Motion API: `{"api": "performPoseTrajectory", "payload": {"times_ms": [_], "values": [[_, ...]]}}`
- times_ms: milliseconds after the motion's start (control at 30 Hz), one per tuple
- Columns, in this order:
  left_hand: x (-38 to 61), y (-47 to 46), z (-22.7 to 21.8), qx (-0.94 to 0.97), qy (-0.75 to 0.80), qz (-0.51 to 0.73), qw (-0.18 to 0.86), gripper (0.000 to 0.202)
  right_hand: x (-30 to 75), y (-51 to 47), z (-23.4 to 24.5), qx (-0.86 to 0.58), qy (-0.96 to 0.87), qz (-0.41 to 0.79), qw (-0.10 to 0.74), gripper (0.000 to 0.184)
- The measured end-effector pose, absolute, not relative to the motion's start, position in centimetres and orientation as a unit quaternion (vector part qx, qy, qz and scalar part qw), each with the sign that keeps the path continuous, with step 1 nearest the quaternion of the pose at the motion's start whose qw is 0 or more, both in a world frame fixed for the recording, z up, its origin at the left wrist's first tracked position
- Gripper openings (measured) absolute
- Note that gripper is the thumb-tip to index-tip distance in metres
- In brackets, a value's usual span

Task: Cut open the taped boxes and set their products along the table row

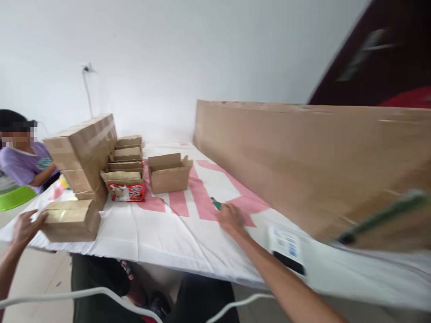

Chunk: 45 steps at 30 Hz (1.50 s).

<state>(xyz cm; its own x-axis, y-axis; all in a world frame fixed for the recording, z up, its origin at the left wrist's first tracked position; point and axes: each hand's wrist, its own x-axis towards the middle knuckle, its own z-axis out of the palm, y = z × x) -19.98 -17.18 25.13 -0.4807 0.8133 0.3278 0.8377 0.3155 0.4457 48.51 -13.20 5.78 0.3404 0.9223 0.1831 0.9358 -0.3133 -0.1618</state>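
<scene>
On the table [158, 240], a carton [69, 231] sits at the near left edge, a stack of boxes [81, 154] behind it and a row of open boxes [128, 154] right of the stack. A packet [127, 193] lies before that row, a lone open box [170, 179] to its right. A long cardboard piece [286, 152] stands along the right side.

Snack packet [128, 193]: red, white-patterned. Left of packet, carton [69, 228]: brown, pale top strip. Right of packet, hand tool [216, 204]: green. Beneath packet, cloth [161, 237]: white with pink shapes.
</scene>
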Motion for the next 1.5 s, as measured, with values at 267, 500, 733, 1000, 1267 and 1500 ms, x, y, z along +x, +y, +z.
{"api": "performPoseTrajectory", "payload": {"times_ms": [267,500,733,1000,1267,1500], "values": [[-22.4,-16.4,22.4,-0.484,-0.795,-0.360,-0.070,0.066,47.9,-12.9,0.4,-0.680,-0.657,-0.165,0.279,0.030],[-22.2,-16.4,22.0,-0.505,-0.758,-0.392,-0.128,0.084,43.2,-15.3,-0.6,-0.576,-0.716,-0.116,0.378,0.028],[-18.3,-17.5,20.3,-0.532,-0.733,-0.400,-0.142,0.082,39.8,-16.5,1.2,-0.561,-0.693,0.024,0.453,0.033],[-4.3,-19.5,15.8,-0.623,-0.612,-0.423,-0.242,0.088,33.0,-18.7,7.8,-0.469,-0.622,0.380,0.499,0.063],[0.1,-20.5,15.6,-0.616,-0.562,-0.447,-0.323,0.093,31.7,-21.1,10.7,-0.418,-0.614,0.401,0.536,0.064],[-0.5,-20.3,16.3,-0.611,-0.530,-0.445,-0.384,0.088,32.5,-21.4,10.9,-0.423,-0.606,0.393,0.547,0.060]]}}
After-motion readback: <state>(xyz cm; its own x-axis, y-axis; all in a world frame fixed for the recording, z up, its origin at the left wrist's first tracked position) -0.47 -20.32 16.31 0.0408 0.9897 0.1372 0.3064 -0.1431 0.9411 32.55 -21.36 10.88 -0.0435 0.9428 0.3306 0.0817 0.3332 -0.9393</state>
